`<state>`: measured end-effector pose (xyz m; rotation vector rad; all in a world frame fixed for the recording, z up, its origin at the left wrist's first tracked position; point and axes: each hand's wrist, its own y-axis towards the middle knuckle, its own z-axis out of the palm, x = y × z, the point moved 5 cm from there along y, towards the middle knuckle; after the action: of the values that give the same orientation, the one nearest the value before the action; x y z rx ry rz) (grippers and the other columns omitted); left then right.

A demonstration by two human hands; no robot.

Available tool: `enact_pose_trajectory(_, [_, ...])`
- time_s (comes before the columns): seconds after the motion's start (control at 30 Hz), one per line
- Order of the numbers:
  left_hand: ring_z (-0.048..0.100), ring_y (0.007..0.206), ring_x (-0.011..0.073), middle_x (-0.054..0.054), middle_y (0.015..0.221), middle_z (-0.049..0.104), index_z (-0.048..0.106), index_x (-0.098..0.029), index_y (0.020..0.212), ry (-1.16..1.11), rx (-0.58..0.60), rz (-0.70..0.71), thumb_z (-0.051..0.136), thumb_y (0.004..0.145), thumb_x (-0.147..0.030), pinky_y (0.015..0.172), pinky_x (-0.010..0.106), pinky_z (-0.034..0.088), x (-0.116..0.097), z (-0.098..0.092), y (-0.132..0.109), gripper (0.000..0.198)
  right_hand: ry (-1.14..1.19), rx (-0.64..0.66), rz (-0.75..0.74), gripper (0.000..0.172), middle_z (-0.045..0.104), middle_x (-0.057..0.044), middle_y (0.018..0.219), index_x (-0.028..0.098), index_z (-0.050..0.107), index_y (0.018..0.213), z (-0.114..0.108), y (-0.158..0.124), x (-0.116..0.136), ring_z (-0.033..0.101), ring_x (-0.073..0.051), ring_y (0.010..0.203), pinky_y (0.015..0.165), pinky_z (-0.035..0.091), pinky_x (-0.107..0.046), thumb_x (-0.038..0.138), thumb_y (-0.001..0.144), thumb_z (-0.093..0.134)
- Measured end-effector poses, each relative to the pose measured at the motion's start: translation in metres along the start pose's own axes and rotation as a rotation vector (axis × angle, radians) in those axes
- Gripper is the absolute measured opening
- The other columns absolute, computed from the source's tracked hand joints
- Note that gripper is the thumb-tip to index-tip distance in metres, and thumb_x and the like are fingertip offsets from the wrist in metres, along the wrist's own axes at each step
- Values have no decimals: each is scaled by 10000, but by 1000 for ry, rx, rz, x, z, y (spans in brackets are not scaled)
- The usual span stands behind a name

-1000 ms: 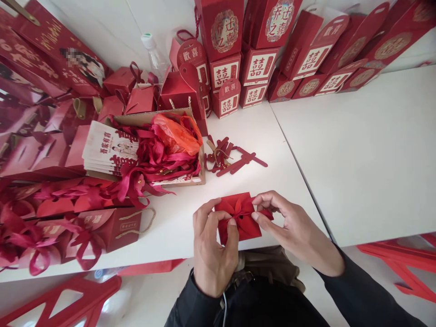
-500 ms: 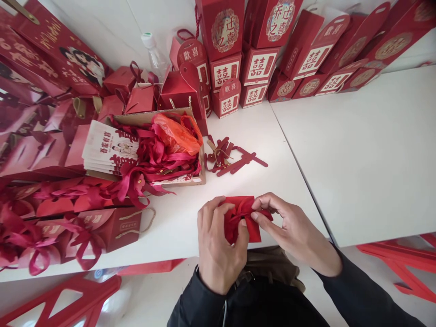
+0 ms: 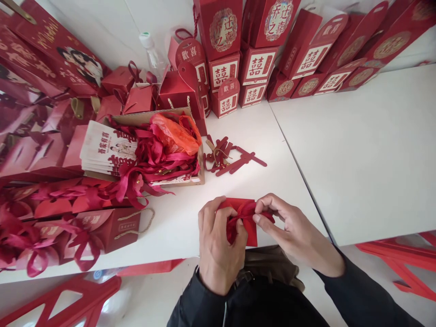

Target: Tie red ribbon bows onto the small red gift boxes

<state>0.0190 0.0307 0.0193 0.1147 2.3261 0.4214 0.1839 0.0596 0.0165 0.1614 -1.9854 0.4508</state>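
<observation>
A small red gift box (image 3: 251, 231) sits at the front edge of the white table, between my two hands. Across its top lies a dark red ribbon (image 3: 245, 210), gathered into a bow. My left hand (image 3: 221, 243) curls over the box's left side, with thumb and forefinger pinching the ribbon near its middle. On the right, my right hand (image 3: 289, 227) pinches a loop of the same ribbon between thumb and fingers. My left palm covers part of the box's left side.
A cardboard box (image 3: 201, 175) of ribbons, printed bags (image 3: 102, 147) and an orange plastic bag (image 3: 177, 134) stands to the left. Dark red strips (image 3: 241, 161) lie beyond my hands. Stacked gift boxes (image 3: 225, 72) line the wall, with a plastic bottle (image 3: 153, 54) among them. Ribboned boxes (image 3: 122, 227) fill the left.
My left thumb and forefinger have closed together on the ribbon's middle. The right hand's loop is drawn slightly to the right, and the box has turned a little.
</observation>
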Motion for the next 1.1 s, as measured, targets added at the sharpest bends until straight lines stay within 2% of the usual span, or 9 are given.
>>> enact_pose_trajectory(0.13, [541, 1249, 269, 151, 1306, 554, 528, -195, 1151, -4, 16, -21, 620, 906, -146, 973, 416, 514, 3, -15, -14, 266, -7, -5, 18, 155, 597, 15, 836, 264, 555, 939, -3, 1, -1, 539, -175, 741, 641, 433, -299, 393, 1024, 553])
enact_pose_trajectory(0.27, [568, 1175, 257, 120, 1200, 584, 555, -210, 1029, 21, -18, -52, 633, 909, -162, 937, 401, 512, 9, -26, -29, 151, -11, -15, 25, 159, 614, 4, 859, 261, 567, 936, -3, 0, -2, 571, -184, 776, 643, 449, -298, 399, 1015, 562])
enact_pose_trajectory(0.33, [594, 1107, 229, 94, 1154, 606, 577, -225, 946, 12, -29, -61, 616, 926, -135, 886, 365, 518, 12, -26, -33, 100, -19, -21, 31, 167, 607, 0, 853, 261, 570, 930, -3, 0, -2, 571, -188, 774, 611, 439, -291, 406, 1012, 560])
enact_pose_trajectory(0.43, [635, 1029, 192, 65, 1096, 650, 594, -234, 910, -22, -53, -70, 600, 946, -98, 843, 325, 527, 16, -25, -33, 141, -29, -24, 41, 177, 596, -4, 837, 261, 574, 935, -2, 0, -2, 567, -192, 755, 565, 418, -285, 416, 1014, 548])
enact_pose_trajectory(0.57, [675, 1008, 168, 43, 1070, 686, 602, -236, 933, -62, -67, -93, 608, 954, -106, 849, 297, 545, 20, -24, -31, 132, -3, -26, 40, 178, 590, -3, 855, 264, 569, 941, -2, 2, -2, 563, -193, 764, 609, 446, -301, 423, 1019, 540])
enact_pose_trajectory(0.73, [696, 988, 172, 42, 1056, 703, 622, -244, 944, -95, -75, -142, 602, 956, -114, 719, 261, 553, 22, -23, -33, 132, 22, -35, 25, 205, 553, 7, 848, 258, 546, 934, 0, 2, -2, 531, -179, 746, 660, 444, -314, 435, 1035, 519])
enact_pose_trajectory(0.9, [680, 1029, 182, 58, 1098, 687, 584, -234, 1002, -125, -56, -142, 618, 956, -164, 857, 311, 554, 22, -23, -34, 90, 11, -35, 53, 177, 574, 15, 868, 269, 557, 953, -1, 2, -4, 538, -181, 791, 697, 450, -311, 426, 1030, 532])
enact_pose_trajectory(1.0, [655, 1102, 215, 100, 1187, 649, 547, -219, 1098, -135, -7, -130, 687, 919, -245, 901, 347, 550, 23, -23, -37, 229, -18, -21, 44, 152, 625, 17, 921, 279, 575, 982, -2, 1, -3, 571, -186, 865, 769, 470, -311, 429, 1002, 593])
enact_pose_trajectory(1.1, [648, 1120, 205, 90, 1198, 640, 580, -230, 1014, -111, 10, -105, 676, 915, -190, 909, 329, 546, 24, -23, -41, 144, -63, -9, 51, 169, 648, 15, 972, 287, 595, 1006, -4, -1, -2, 579, -184, 887, 735, 473, -288, 452, 982, 627])
